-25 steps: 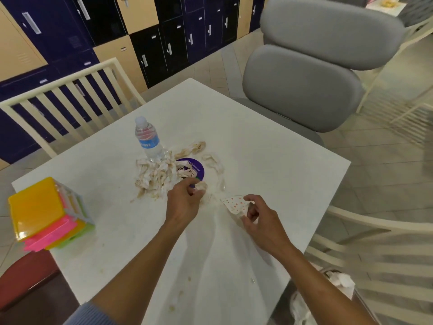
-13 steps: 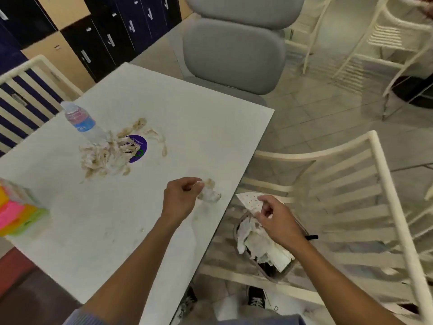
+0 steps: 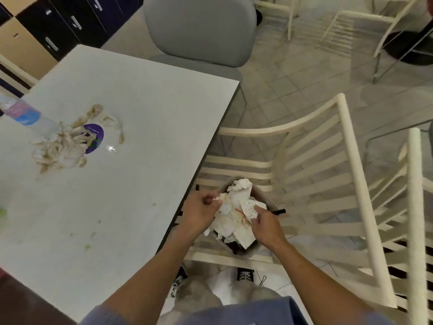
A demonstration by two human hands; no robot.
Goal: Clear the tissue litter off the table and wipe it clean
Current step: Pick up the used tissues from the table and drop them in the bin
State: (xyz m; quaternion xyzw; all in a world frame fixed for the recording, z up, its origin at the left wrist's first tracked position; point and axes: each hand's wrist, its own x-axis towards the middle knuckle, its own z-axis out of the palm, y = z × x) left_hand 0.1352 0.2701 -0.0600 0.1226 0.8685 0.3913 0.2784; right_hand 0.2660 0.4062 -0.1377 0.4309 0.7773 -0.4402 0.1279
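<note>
Tissue scrap pinched in your left hand, spotted paper gripped in your right hand, both right over the bin. Let go low so nothing spills. Beyond the bin, the tissue pile waits on the table.

Crumpled paper tissue litter, smooth table

Nothing here reads cleanly. The purple round sticker at the left of the frame, on the white table, carries small pale lettering, too blurred to make out. The water bottle at the far left wears a blue label, its print equally illegible.
</note>
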